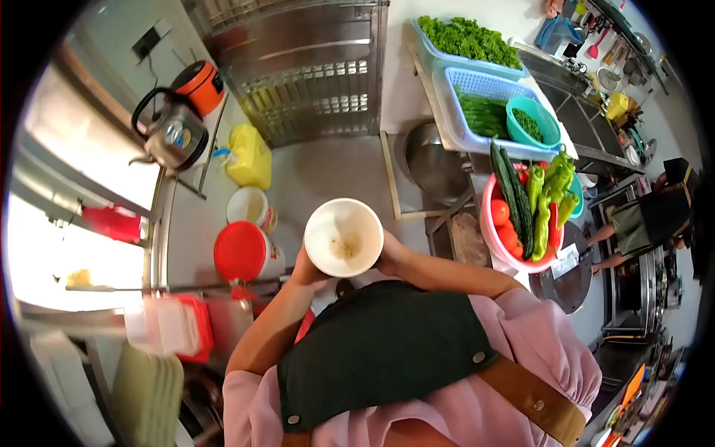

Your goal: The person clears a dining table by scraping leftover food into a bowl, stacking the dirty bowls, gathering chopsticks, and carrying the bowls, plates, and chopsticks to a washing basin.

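A white round tub [316, 223] is held upright in front of my dark apron. Small brownish bits lie on its bottom, in a little wet-looking patch. My left hand [306, 270] is wrapped round its left side, with the fingers mostly hidden behind the wall. On the opposite side my right hand [392, 253] grips the tub, its fingertips also out of sight. Closest to the left hand is a bucket with a red lid [240, 251], standing beside a white open bucket [247, 207].
To the right, a pink basin [488, 223] holds cucumbers, tomatoes and peppers. Blue baskets [454, 141] of greens stand behind it. A kettle [175, 141] and a yellow jerrycan [249, 156] are at left. Another person [655, 216] stands far right.
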Available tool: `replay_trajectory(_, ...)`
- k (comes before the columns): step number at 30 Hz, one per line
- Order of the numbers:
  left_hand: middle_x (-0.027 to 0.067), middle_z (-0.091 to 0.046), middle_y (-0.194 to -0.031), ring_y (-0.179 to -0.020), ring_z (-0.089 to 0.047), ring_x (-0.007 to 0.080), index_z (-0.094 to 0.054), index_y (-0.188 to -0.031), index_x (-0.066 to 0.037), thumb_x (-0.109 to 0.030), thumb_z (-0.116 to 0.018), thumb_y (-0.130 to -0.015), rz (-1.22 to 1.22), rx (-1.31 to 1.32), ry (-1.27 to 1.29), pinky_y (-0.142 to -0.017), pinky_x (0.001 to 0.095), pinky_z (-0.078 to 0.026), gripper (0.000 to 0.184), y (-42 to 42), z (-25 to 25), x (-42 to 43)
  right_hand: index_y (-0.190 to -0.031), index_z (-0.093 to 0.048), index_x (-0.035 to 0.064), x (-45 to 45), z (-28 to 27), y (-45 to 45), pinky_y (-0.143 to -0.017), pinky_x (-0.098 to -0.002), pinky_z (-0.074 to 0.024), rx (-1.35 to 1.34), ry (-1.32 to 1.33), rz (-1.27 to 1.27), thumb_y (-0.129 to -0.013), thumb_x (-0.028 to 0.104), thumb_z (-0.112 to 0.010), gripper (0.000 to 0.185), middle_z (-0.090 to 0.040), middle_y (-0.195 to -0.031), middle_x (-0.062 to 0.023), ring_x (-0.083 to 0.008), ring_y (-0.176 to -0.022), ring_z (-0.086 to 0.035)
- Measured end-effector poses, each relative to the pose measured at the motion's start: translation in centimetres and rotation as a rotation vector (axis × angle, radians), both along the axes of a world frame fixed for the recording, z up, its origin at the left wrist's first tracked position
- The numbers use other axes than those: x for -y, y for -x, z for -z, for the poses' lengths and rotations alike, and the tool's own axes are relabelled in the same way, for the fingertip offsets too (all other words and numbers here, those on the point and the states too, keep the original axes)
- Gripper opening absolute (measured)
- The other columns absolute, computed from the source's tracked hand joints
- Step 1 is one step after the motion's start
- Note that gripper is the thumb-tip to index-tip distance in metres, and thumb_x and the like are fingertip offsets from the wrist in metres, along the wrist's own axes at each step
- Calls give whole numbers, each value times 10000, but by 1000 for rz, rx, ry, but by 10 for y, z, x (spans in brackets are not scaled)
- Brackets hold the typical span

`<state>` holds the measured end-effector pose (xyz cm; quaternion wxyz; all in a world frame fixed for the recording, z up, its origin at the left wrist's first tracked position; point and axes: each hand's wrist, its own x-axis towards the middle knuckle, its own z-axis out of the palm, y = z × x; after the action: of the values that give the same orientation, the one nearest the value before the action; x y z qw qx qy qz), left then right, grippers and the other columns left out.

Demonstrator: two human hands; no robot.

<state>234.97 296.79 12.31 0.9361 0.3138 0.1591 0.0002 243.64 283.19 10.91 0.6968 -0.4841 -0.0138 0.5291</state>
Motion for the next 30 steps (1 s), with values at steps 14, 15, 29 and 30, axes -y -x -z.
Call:
replay_trajectory(14, 83, -443, -1198, -1073, -456, 221, -360, -1219, -78, -411, -414, -832, 482, 192, -50, -900, 378, -387, 513, -260, 9, -106, -1066, -510, 104, -113, 24, -213, -751, -427, -460, -101, -393, 409, -826, 562, -250, 578, -566, -997, -54, -196, -886, -550)
replay_trajectory(15, 74, -450, -1191, -1071, -458, 228, -355, -1225, -91, -451, -383, -828, 451, 138, -122, -904, 386, -381, 536, -281, 14, -107, -1023, -527, 135, -101, -1, -229, -663, -391, -471, -63, -255, 439, -827, 557, -262, 536, -577, -944, -47, -191, -842, -564)
replay_trajectory(29, 73, -490, -1126, -1016, -486, 216, -419, -1163, -75, -363, -454, -825, 860, -83, -206, -873, 361, -398, 445, -492, 57, -138, -1010, -500, 198, -111, 21, -389, -496, -317, -418, -112, -136, 626, -822, 566, -246, 485, -571, -783, -20, -157, -640, -546)
replay_trajectory(30, 74, -490, -1125, -1015, -486, 215, -419, -1162, -74, -361, -453, -826, 897, -97, -223, -872, 360, -398, 444, -503, 61, -141, -1010, -500, 198, -110, 27, -400, -496, -317, -418, -106, -134, 659, -822, 566, -246, 485, -571, -783, -20, -157, -640, -546)
